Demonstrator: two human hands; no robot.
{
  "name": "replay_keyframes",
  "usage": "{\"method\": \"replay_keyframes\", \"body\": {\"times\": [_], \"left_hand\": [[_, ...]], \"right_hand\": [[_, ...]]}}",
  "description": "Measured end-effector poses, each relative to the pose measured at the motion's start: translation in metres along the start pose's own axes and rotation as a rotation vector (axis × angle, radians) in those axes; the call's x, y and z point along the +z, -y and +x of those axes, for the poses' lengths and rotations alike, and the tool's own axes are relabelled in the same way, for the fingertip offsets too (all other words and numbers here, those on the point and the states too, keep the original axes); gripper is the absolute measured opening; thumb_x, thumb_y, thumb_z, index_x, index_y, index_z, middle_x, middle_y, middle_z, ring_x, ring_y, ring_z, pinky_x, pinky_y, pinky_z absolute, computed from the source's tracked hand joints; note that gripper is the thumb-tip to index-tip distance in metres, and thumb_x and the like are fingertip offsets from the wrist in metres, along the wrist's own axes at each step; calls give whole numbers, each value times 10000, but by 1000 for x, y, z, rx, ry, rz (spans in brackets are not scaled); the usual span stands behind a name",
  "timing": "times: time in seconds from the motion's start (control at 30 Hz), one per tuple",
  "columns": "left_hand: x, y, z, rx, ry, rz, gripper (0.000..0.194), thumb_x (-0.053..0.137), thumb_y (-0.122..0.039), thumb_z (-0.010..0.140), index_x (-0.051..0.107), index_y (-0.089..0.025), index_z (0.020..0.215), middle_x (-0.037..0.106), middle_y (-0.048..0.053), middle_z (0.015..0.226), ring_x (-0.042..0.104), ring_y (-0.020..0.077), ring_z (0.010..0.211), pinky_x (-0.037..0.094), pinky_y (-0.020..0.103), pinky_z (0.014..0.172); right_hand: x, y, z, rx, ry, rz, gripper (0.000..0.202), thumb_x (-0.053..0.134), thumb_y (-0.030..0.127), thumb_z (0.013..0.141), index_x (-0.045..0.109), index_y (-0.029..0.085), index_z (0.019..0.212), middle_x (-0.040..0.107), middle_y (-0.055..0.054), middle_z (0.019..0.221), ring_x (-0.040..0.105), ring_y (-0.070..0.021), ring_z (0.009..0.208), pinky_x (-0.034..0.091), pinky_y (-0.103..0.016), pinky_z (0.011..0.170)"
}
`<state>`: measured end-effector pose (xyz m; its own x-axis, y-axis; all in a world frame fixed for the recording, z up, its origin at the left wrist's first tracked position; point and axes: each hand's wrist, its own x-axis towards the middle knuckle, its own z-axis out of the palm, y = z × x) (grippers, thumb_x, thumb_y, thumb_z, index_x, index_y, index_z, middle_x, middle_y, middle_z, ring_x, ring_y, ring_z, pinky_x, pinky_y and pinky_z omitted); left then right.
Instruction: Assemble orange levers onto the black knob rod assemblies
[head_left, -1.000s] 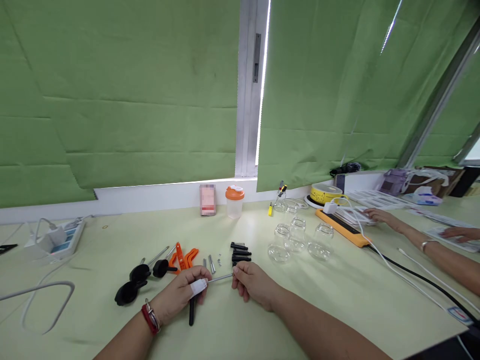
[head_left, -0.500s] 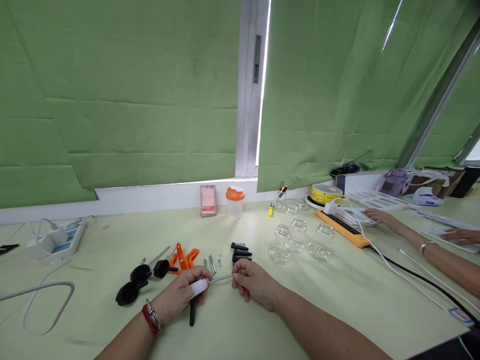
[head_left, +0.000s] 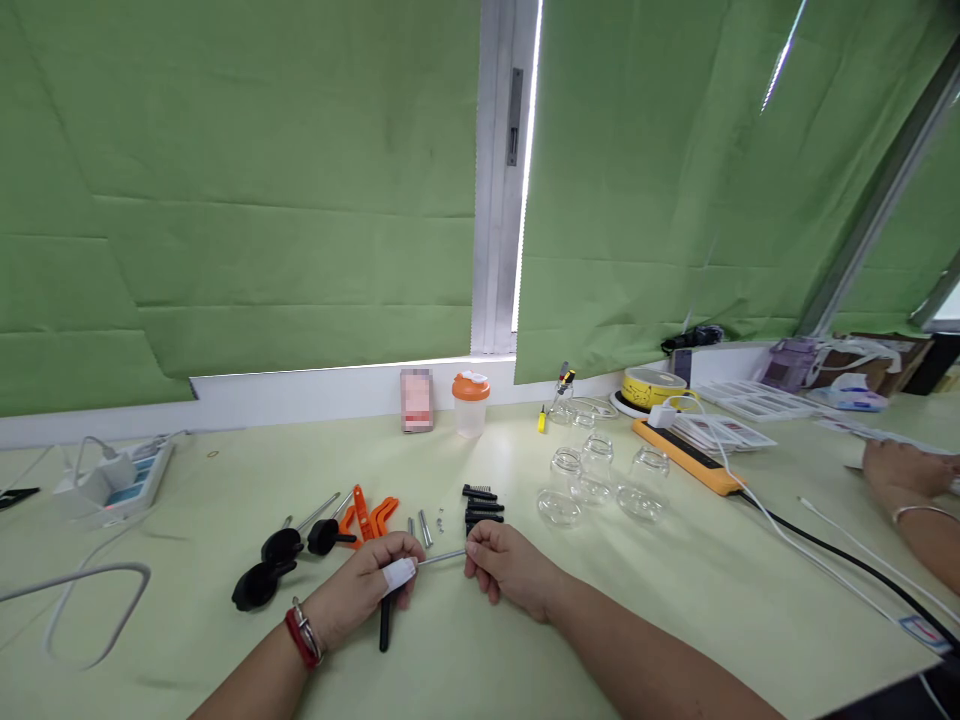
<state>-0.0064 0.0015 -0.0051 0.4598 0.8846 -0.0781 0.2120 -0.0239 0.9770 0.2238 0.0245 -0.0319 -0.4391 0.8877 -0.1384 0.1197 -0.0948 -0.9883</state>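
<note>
My left hand, with white tape round the thumb, is closed on a black part whose handle-like bar sticks out below the fingers. From this grip a thin metal rod runs to the right. The fingertips of my right hand pinch around the rod's far end, hiding its tip. Just beyond my hands lie orange plastic clamp pieces, metal pins, tiny clear bits and several black pieces with springs. Left of them are black round-ended parts, some with metal rods.
Upturned glass jars stand at right, near an orange power strip with a white cable. An orange-lidded cup and a pink box stand by the wall. A white power strip lies left. Another person's hand is far right.
My hands and the rod stay almost still. The other person's hand has drawn away from the papers by the power strip, toward the right edge.
</note>
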Motion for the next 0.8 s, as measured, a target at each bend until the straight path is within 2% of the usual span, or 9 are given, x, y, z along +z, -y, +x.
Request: {"method": "replay_keyframes", "body": {"times": [0.37, 0.8], "left_hand": [[1, -3, -1, 16, 3, -35, 219, 559, -398, 826, 568, -185, 874, 546, -20, 675, 517, 138, 587, 401, 278, 647], [0, 0, 1, 7, 11, -14, 212, 536, -389, 837, 548, -182, 881, 529, -39, 677, 516, 127, 589, 397, 262, 629]], "right_hand": [[2, 7, -4, 43, -21, -53, 299, 471, 399, 874, 505, 167, 690, 493, 48, 506, 408, -55, 373, 326, -197, 401], [1, 3, -1, 37, -13, -77, 330, 438, 404, 888, 519, 159, 682, 480, 43, 498, 403, -57, 366, 335, -200, 401]]}}
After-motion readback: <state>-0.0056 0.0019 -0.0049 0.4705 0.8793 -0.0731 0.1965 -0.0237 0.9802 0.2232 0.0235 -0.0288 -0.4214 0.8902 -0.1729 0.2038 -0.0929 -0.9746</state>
